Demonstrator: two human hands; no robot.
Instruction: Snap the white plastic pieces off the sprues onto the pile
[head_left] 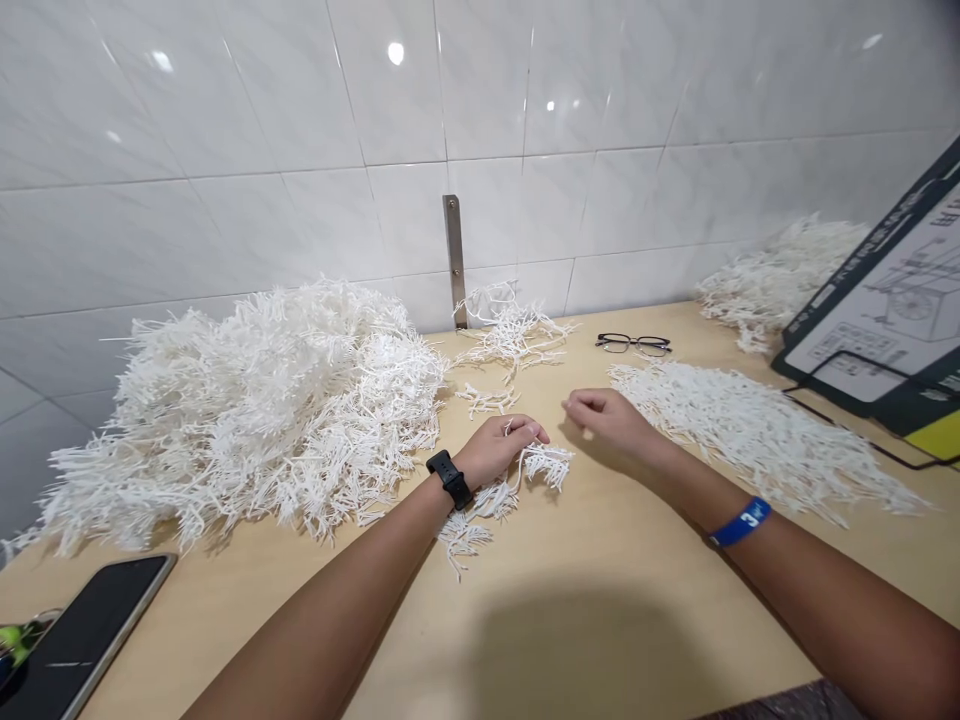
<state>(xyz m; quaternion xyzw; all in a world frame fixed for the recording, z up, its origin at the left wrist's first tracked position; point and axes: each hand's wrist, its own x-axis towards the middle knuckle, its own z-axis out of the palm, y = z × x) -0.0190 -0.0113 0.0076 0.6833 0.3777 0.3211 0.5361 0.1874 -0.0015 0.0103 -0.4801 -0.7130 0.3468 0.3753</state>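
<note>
My left hand, with a black watch at the wrist, pinches a white branching sprig that looks like plastic twigs or coral. More white sprigs lie under and beside that wrist. A little to the right, my right hand hovers over the table with its thumb and fingers pressed together. Whatever it may hold is too small or hidden to make out. Just beyond the left hand lie a small loose sprig and a larger tangle of sprigs.
A big heap of white sprigs covers the table's left side. A flatter spread of sprigs lies right, with glasses behind it. A printed box leans far right, near another pile. A phone rests front left.
</note>
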